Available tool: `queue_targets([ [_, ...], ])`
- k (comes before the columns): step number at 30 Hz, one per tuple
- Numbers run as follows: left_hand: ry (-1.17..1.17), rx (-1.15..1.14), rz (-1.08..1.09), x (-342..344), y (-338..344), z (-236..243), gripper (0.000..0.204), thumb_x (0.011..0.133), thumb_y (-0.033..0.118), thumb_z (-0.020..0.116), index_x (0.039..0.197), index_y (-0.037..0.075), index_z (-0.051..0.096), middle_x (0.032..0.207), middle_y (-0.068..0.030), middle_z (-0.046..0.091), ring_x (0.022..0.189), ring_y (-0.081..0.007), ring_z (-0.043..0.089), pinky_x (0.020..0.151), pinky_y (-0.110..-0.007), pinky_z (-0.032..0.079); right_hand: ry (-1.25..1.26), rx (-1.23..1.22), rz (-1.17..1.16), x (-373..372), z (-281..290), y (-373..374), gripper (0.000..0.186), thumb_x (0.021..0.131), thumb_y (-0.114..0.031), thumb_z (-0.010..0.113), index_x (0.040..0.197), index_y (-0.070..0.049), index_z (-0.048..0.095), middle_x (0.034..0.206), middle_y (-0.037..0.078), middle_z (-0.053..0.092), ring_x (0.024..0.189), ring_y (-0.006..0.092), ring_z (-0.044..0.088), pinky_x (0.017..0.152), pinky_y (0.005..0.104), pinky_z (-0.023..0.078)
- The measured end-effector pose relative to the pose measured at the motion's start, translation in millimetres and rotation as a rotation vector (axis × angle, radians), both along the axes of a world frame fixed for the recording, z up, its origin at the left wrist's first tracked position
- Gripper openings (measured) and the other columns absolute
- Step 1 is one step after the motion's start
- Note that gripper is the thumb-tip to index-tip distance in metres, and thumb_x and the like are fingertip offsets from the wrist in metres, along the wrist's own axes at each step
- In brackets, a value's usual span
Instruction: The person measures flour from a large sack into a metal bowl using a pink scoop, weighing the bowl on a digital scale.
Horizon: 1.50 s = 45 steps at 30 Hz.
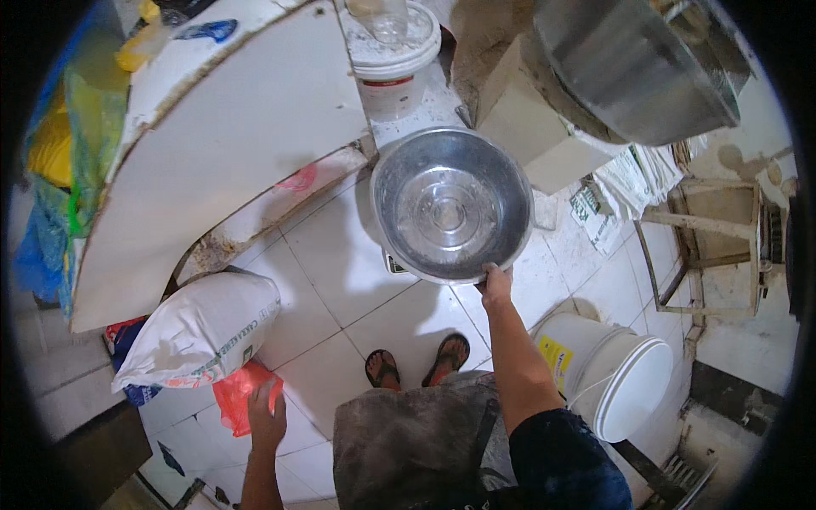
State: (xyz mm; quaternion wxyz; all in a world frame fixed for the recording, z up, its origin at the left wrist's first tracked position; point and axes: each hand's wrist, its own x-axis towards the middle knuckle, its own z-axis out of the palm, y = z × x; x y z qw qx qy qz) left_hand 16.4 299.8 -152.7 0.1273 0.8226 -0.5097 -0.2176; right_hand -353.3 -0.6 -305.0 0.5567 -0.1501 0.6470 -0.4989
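Note:
My right hand (495,285) grips the near rim of a round, silver metal basin (391,204), with the thumb over the edge. Nothing but a few whitish smears shows inside the basin. Below its left edge peeks out the corner of a small device (393,263) with a greenish panel; the rest is hidden. My left hand (268,414) is low on the left, at a crumpled red plastic bag (234,404), its fingers apart and seeming to touch the bag. Just beyond leans a full white sack (208,327) with green print.
A white table (229,110) with a ragged edge fills the upper left. At the back stands a lidded white bucket (395,59). A large steel mixing bowl (629,76) juts in at upper right. On my right a white pail (586,365) lies tipped on the tiled floor (331,280), near a metal frame (705,238).

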Motion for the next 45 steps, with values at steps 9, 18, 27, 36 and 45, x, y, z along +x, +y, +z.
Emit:
queue_targets([
  [9,0.746,0.052,0.212,-72,-223,-188,0.048,0.087,0.034,0.045,0.121,0.0,0.044,0.115,-0.0178,0.052,0.1,-0.0257,0.053,0.086,-0.034,0.041,-0.056,-0.048,0.124,2,-63,-23,0.046,0.069,0.001,0.048,0.114,-0.003,0.038,0.096,0.013,0.052,0.078,0.0252,0.057,0.062,0.0352,0.052],
  [18,1.244,-0.032,0.386,-134,-268,-219,0.048,0.089,0.037,0.041,0.122,0.002,0.037,0.117,-0.0152,0.047,0.099,-0.0271,0.052,0.088,-0.039,0.04,0.057,-0.237,0.233,-24,-112,-32,0.046,0.071,-0.004,0.05,0.116,-0.003,0.041,0.093,0.013,0.055,0.075,0.0216,0.058,0.06,0.0324,0.051],
  [27,1.193,-0.05,0.457,-140,-266,-219,0.035,0.09,0.021,0.042,0.12,0.003,0.037,0.109,-0.0123,0.049,0.093,-0.026,0.053,0.085,-0.039,0.045,0.28,-0.003,0.216,-85,-136,-43,0.057,0.078,-0.043,0.054,0.121,-0.008,0.042,0.09,0.015,0.059,0.075,0.0277,0.06,0.069,0.0371,0.048],
  [36,1.007,0.006,0.462,-141,-269,-218,0.04,0.086,0.034,0.049,0.115,0.007,0.042,0.105,-0.0107,0.047,0.09,-0.0216,0.05,0.079,-0.033,0.044,0.902,0.021,0.582,-108,-272,-56,0.045,0.071,-0.032,0.067,0.111,-0.013,0.055,0.105,0.015,0.058,0.102,0.0274,0.053,0.089,0.0365,0.041],
  [45,0.991,0.014,0.505,-148,-270,-222,0.039,0.088,0.036,0.044,0.115,0.007,0.042,0.103,-0.0077,0.049,0.086,-0.0191,0.049,0.081,-0.034,0.042,0.705,0.127,0.795,-128,-251,-83,0.041,0.068,-0.031,0.071,0.105,-0.014,0.061,0.104,0.009,0.061,0.1,0.0252,0.055,0.087,0.0347,0.043],
])
